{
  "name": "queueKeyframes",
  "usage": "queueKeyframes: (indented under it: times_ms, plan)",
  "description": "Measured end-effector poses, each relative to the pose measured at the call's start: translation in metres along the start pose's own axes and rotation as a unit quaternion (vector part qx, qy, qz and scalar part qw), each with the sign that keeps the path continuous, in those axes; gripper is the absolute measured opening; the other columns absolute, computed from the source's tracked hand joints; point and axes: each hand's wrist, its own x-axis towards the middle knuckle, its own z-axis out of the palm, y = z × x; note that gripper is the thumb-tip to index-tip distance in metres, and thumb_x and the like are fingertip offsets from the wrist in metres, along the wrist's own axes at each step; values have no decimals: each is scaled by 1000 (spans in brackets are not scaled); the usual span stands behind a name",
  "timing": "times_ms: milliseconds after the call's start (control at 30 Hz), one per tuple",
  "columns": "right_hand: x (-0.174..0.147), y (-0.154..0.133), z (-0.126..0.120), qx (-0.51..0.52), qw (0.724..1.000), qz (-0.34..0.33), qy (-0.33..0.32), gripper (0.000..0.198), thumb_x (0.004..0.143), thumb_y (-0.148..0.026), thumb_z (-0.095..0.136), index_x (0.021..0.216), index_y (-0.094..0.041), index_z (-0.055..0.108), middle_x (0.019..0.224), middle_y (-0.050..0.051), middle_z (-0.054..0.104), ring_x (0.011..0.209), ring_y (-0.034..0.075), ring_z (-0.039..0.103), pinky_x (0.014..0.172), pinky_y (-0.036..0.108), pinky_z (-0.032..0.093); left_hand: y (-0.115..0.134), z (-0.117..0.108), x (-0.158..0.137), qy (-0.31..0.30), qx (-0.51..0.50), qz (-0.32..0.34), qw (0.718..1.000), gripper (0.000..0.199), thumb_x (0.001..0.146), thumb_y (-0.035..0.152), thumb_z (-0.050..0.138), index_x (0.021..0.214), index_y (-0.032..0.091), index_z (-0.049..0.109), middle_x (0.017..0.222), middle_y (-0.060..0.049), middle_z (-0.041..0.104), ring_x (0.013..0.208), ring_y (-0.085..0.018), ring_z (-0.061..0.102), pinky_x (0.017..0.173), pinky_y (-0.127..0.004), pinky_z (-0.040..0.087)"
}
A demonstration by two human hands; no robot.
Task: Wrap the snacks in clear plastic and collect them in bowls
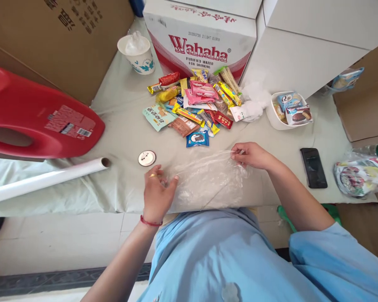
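1. I locate the clear plastic sheet (pixel 208 184), wrinkled, on the near side of the snack pile (pixel 200 96).
2. I have the left hand (pixel 159 188) at the sheet's left end, near-left of the pile; I cannot tell whether it grips.
3. I have the right hand (pixel 247 155) apart from the left, fingertips clamped on the sheet's far right edge, near-right of the pile.
4. I identify the Wahaha carton (pixel 201 46) directly beyond the pile.

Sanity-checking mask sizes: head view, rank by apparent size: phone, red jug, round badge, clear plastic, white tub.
1. Red jug, cut off at left edge
2. Clear plastic
3. White tub
4. Phone
5. Round badge
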Motion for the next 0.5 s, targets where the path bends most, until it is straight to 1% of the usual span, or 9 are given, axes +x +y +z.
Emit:
queueKeyframes:
  times_ms: [67,100,167,233,267,333,400,467,500]
  plan:
    - [9,-2,3,-72,996,-44,-6,16,84,-32,66,89,-18,71,74,1,70,63,15,63,60,25,48,6,-3,-3,103,120,151,976,59,85,38,70,139,15,59,132,-21,61,118,-34,61,103,-55,47]
    - [13,-3,5,-104,992,-71,-12,16,85,-30,64,91,-17,73,78,2,72,68,15,64,64,25,49,11,-3,-3,116,158,233,953,50,89,31,67,137,17,61,135,-20,61,128,-36,56,110,-57,41]
    - [19,-8,8,-153,981,-119,-31,20,87,-26,61,98,-17,75,87,4,75,78,17,67,72,26,50,20,0,0,50,196,390,898,39,95,18,58,133,24,66,129,-15,68,133,-31,56,112,-52,38]
    - [23,-13,5,-184,970,-150,-55,23,89,-24,60,104,-17,75,96,5,77,87,19,70,79,28,51,26,10,6,-71,214,483,846,40,99,13,50,132,27,67,126,-10,73,129,-25,61,110,-45,41]
    - [25,-14,1,-200,966,-156,-57,25,89,-22,59,107,-17,75,100,6,78,90,20,71,82,29,52,27,17,9,-118,226,495,831,40,101,15,49,134,26,67,130,-10,73,131,-25,61,111,-45,41]
    - [25,-16,-9,-249,958,-145,6,30,89,-18,59,114,-16,75,105,8,78,94,23,71,87,33,54,25,34,14,-158,258,466,832,40,104,26,49,141,23,64,147,-14,65,143,-29,53,119,-52,35]
    - [19,-16,-17,-314,929,-121,156,36,89,-15,58,122,-16,73,114,13,76,102,29,70,93,42,54,21,50,13,-165,282,418,847,48,104,39,50,150,24,58,162,-16,49,153,-36,40,124,-64,24]
    - [8,-15,-13,-358,873,-124,308,40,92,-16,57,130,-16,70,123,18,72,115,35,65,100,52,52,17,60,8,-164,286,386,862,56,103,49,50,156,29,51,170,-14,37,159,-40,29,124,-72,15]
    - [2,-13,-5,-365,851,-145,350,40,95,-18,56,133,-16,68,127,19,70,121,37,62,104,55,50,16,63,5,-161,284,377,867,58,103,52,50,157,32,49,172,-12,33,160,-41,24,123,-74,12]
